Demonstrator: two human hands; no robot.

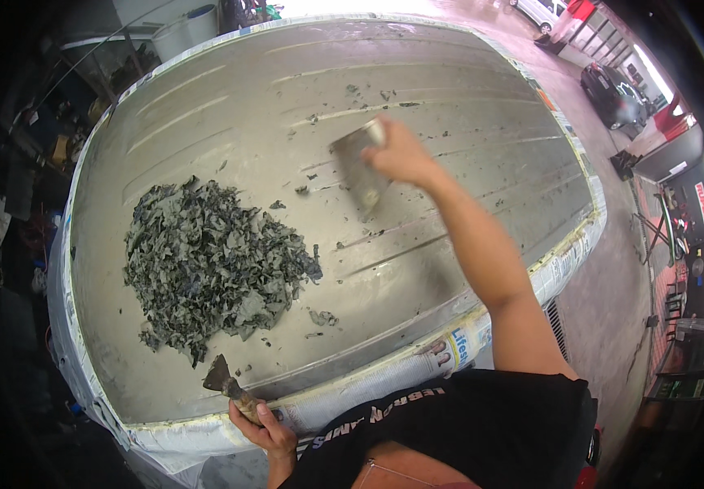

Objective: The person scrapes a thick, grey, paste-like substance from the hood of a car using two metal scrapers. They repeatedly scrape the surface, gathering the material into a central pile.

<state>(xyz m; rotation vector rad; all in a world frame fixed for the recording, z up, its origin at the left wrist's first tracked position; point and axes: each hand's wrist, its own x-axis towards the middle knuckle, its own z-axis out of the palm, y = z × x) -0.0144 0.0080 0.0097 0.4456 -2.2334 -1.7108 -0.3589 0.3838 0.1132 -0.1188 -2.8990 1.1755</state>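
My left hand grips the worn handle of a putty knife at the near edge of a vehicle roof panel. The knife's dark, dirty blade points up and away, close to the pile. My right hand reaches over the middle of the panel and holds a wide, flat scraper by its pale edge; motion blurs the scraper, and I cannot tell whether it touches the metal. A large heap of grey-green paint flakes lies left of centre on the bare metal roof.
Small loose flakes are scattered about the ribbed roof. Newspaper masking is taped round its rim. A dark car and a white vehicle stand beyond at the right. Shelves with tools line the right side.
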